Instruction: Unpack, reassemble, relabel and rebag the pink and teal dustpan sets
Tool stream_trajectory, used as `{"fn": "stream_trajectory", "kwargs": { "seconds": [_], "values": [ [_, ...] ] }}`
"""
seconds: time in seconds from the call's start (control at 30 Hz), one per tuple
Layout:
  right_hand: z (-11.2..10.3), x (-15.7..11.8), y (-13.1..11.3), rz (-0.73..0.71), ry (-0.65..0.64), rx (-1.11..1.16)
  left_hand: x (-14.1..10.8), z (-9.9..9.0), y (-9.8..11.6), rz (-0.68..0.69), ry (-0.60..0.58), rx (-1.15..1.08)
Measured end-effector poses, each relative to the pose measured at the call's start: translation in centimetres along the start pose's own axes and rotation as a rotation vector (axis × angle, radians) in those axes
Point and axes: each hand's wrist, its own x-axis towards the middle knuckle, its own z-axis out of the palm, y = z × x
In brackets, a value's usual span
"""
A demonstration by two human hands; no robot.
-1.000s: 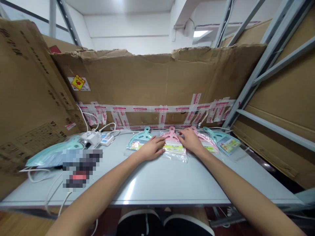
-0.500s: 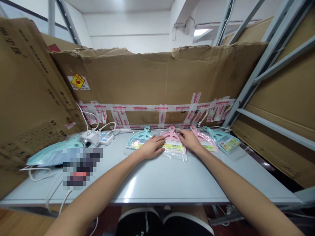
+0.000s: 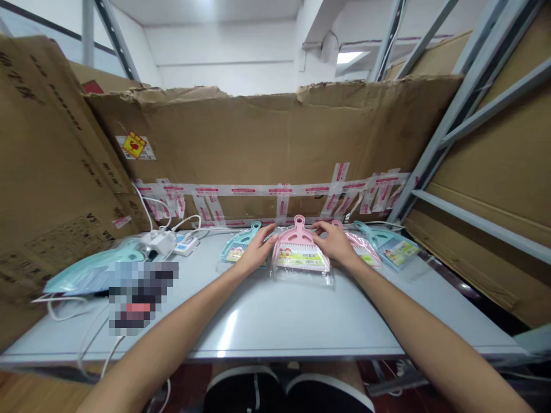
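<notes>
Between my hands is a pink dustpan-and-brush set (image 3: 299, 252) in clear plastic, its handle toward the cardboard. My left hand (image 3: 258, 249) is at its left edge, fingers around the side. On the right edge, the fingers of my right hand (image 3: 333, 241) touch the same pack, so both hands hold it. Left of it lies a teal set (image 3: 236, 246), partly behind my left hand. A second pink set (image 3: 364, 249) sits right of my right hand, partly covered by it. Farther right rests another teal set (image 3: 394, 246).
The grey table (image 3: 301, 321) is backed by a tall taped cardboard sheet (image 3: 267, 137). At the left are a power strip (image 3: 187, 245), white cables, teal packs (image 3: 94, 267) and a pixelated item (image 3: 146, 292). Metal shelf posts (image 3: 443, 126) rise at the right.
My left hand has moved left, from lying over the middle pink pack to its left edge. The pink pack appears larger, raised toward the camera. My right hand has hardly moved.
</notes>
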Motion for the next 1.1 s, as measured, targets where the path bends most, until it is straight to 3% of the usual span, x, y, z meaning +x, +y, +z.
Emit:
{"fn": "stream_trajectory", "kwargs": {
  "seconds": [0.13, 0.23, 0.43, 0.53, 0.73, 0.93, 1.1],
  "values": [
    [0.0, -0.6, -1.5, 0.013, -0.031, 0.131, 0.0, 0.6, 0.7, -0.278, -0.002, -0.361],
    [0.3, -1.3, -2.9, -0.024, -0.084, 0.202, -0.3, 1.0, 1.9, -0.4, 0.036, -0.554],
    [0.4, -2.0, -4.4, -0.066, -0.058, 0.208, -0.8, 0.9, 3.7, -0.642, 0.052, -0.704],
    [0.1, -1.9, -4.1, -0.094, -0.113, 0.163, -0.9, 0.8, 3.8, -0.669, -0.012, -0.659],
    [0.1, -1.3, -2.9, -0.123, -0.07, 0.117, -2.1, 1.8, 3.6, -0.632, -0.198, -0.472],
    [0.5, -1.5, -3.1, 0.061, -0.36, 0.085, -2.7, 2.8, 2.3, -0.571, -0.239, -0.361],
    [0.0, -1.5, -3.8, 0.137, -0.43, 0.009, -2.8, 2.9, 2.5, -0.548, -0.238, -0.309]
  ]
}}
